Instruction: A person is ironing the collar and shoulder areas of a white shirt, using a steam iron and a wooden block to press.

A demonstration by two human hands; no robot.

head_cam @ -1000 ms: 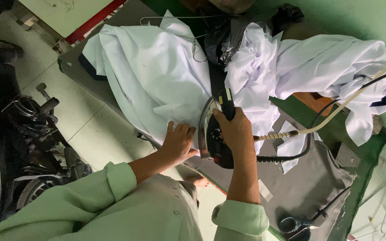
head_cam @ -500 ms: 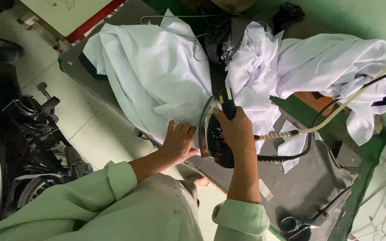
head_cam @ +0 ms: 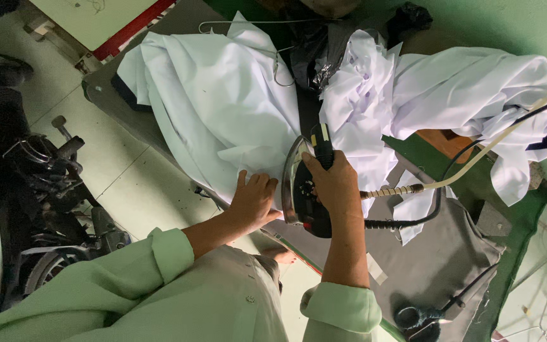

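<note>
While the left hand (head_cam: 254,201) flattens white cloth (head_cam: 223,107), the right hand (head_cam: 332,183) grips the iron (head_cam: 300,199).

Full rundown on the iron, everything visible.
The iron is dark-bodied with a shiny metal soleplate edge and a black handle marked with yellow near its top. It rests on the white garment on the grey padded board. The right hand grips its handle; the left hand lies flat beside it. A black cord and a pale hose lead off it.
</note>
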